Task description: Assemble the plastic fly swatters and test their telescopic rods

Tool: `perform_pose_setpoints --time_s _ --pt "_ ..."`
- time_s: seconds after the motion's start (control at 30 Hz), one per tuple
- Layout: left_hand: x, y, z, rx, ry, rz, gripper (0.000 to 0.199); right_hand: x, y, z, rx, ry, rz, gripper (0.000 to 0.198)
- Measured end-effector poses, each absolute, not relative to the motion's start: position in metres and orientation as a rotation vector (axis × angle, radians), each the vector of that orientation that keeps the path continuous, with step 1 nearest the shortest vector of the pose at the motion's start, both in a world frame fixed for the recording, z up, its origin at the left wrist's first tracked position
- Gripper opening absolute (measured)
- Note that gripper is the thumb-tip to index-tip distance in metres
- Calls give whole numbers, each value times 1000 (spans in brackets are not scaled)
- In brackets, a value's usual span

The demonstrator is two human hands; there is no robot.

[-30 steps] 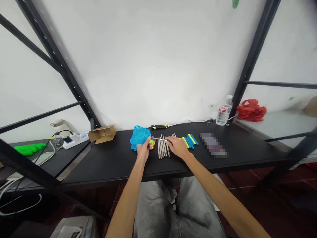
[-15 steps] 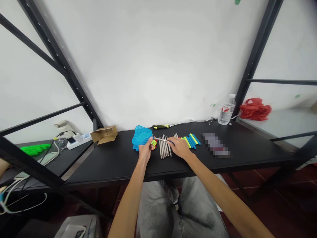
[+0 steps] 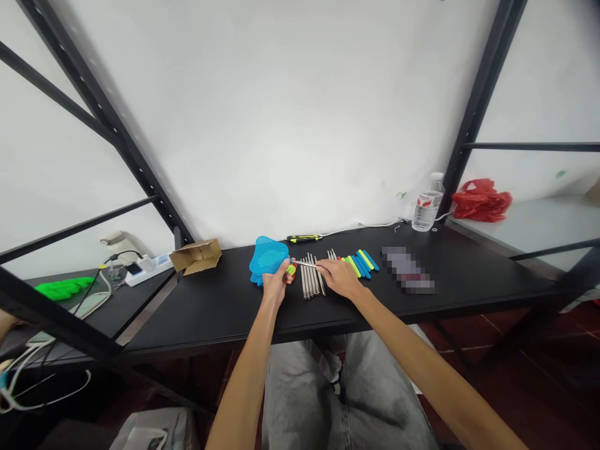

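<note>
My left hand [image 3: 277,281] pinches the neck of a blue perforated fly swatter head [image 3: 269,255], which lies over at least one more blue head. A thin metal rod [image 3: 305,263] runs sideways from that neck to my right hand [image 3: 338,276], whose fingers are closed on its other end. Below the rod lies a row of several loose metal rods [image 3: 310,284]. Right of my right hand, blue and yellow-green handles [image 3: 363,262] lie side by side. A small red and yellow piece [image 3: 291,270] shows beside my left fingers.
A cardboard box [image 3: 195,256] stands open on the black table [image 3: 187,312] at left. By the wall lies a black and yellow cutter [image 3: 304,238]. At right are a water bottle [image 3: 427,203], a blurred item [image 3: 407,270] and a red bag [image 3: 482,200]. Black posts frame both sides.
The camera view has shifted slightly. Both hands keep their grip on the swatter head and rod, with the right fingers slightly changed in pose.
</note>
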State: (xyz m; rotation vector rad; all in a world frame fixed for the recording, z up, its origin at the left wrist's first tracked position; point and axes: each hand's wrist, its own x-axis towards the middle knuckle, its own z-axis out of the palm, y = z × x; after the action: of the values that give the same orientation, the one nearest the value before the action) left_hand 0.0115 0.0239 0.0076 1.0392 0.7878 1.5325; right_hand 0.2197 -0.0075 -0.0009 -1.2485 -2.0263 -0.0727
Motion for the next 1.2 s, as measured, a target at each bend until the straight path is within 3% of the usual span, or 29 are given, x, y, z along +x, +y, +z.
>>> perform_pose_setpoints --time_s 0.6,0.9,1.2 --pt "11 23 8 1077 796 1497 39 220 -11 3 -1300 -2081 -81 34" --pt "12 23 8 1064 795 1543 36 216 -10 4 -1203 -1947 28 22" --pt "12 21 8 1099 804 1511 38 219 -12 7 -1232 -1992 -7 32"
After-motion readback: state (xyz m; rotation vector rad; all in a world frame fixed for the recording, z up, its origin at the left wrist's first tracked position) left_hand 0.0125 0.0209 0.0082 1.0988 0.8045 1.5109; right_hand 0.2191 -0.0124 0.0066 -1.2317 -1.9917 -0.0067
